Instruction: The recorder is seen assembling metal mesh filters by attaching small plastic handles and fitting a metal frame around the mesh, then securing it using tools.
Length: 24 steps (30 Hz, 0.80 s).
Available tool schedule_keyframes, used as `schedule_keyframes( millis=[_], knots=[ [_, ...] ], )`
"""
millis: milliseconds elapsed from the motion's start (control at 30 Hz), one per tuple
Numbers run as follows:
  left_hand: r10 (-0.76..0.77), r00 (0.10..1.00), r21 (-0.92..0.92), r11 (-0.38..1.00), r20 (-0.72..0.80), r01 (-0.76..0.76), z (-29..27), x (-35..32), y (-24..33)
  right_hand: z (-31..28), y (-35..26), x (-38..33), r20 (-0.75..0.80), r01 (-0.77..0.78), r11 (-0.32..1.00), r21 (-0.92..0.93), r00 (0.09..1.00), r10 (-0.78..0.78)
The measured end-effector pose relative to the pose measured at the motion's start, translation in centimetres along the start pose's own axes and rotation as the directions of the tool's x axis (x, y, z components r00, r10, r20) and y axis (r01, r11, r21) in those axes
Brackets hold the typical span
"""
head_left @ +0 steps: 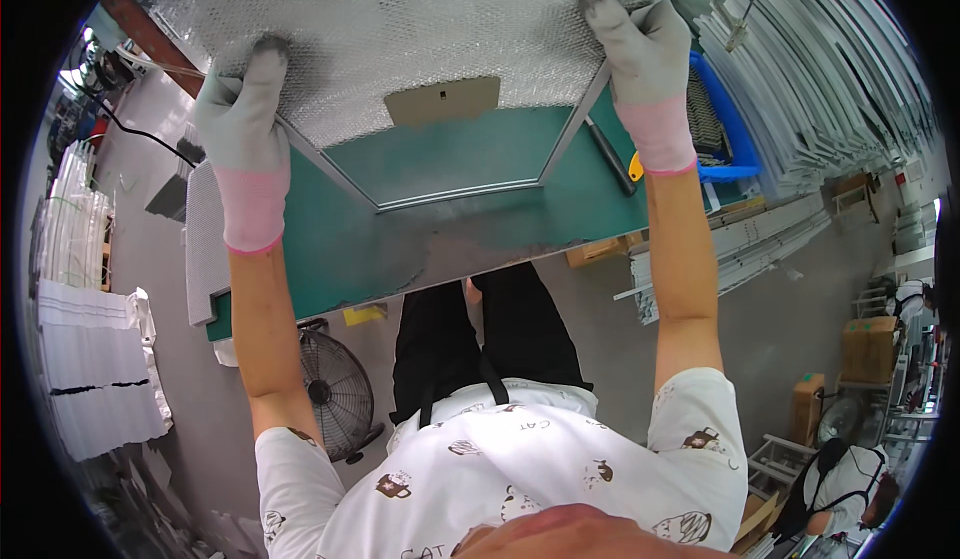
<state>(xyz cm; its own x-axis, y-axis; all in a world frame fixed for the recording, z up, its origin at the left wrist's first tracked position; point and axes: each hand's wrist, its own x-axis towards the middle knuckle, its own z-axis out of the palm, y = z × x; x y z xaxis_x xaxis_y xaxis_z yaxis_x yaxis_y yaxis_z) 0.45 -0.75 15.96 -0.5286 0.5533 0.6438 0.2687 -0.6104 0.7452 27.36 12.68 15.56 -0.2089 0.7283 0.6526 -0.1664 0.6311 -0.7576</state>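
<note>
Both hands wear grey gloves with pink cuffs. My left hand [245,124] is closed on the left side of a thin metal frame [460,191], thumb on top. My right hand [645,64] grips its right side in the same way, fingers hidden underneath. Silvery bubble wrap [400,29] spreads between my hands across the far part of the frame, under both thumbs. A flat tan plate [443,101] with a small dark slot lies at the wrap's near edge. The frame's near rail sits above a green worktable [420,244], and its far end is cut off.
A black-handled tool [610,156] and a blue bin [735,144] of small parts are on the right. Long pale profiles [830,79] are stacked beyond. A floor fan [335,394] stands below the table's left part. A co-worker [850,479] is at lower right.
</note>
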Motion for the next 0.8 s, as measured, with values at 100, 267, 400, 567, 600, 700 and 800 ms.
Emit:
schedule_keyframes(
  millis=[100, 267, 400, 567, 600, 700, 800],
  knots=[
    [-0.037, 0.998, 0.014, 0.999, 0.048, 0.036, -1.6, 0.3, -1.4, 0.7, -0.1, -0.5, -0.039, 0.056, 0.998, -0.005, 0.998, -0.056],
    [0.269, 0.934, 0.440, 0.827, 0.236, -0.350, -4.0, 0.6, -3.4, 1.1, 0.5, -1.1, -0.056, 0.046, 0.987, 0.154, 0.998, -0.038],
    [0.183, 0.965, 0.374, 0.895, 0.190, -0.243, -2.5, -0.6, -2.6, 0.3, 1.5, -1.3, -0.009, 0.092, 0.990, 0.111, 0.996, -0.091],
    [-0.203, 0.976, 0.188, 0.964, 0.075, 0.186, -4.1, -6.3, -8.2, 1.0, 3.9, -6.6, 0.078, -0.252, 0.967, 0.044, 0.966, 0.248],
    [-0.260, 0.963, 0.104, 0.962, 0.076, 0.251, -4.5, -7.7, -8.9, 0.8, 4.7, -7.9, 0.094, -0.333, 0.932, 0.147, 0.942, 0.322],
    [-0.296, 0.952, 0.064, 0.954, 0.082, 0.291, -4.5, -9.1, -9.1, 0.2, 5.9, -9.8, 0.092, -0.274, 0.960, 0.065, 0.959, 0.267],
    [-0.247, 0.959, 0.229, 0.950, 0.140, 0.211, -5.4, -8.0, -7.8, -0.5, 3.1, -7.3, 0.156, -0.244, 0.963, -0.118, 0.953, 0.261]
  ],
)
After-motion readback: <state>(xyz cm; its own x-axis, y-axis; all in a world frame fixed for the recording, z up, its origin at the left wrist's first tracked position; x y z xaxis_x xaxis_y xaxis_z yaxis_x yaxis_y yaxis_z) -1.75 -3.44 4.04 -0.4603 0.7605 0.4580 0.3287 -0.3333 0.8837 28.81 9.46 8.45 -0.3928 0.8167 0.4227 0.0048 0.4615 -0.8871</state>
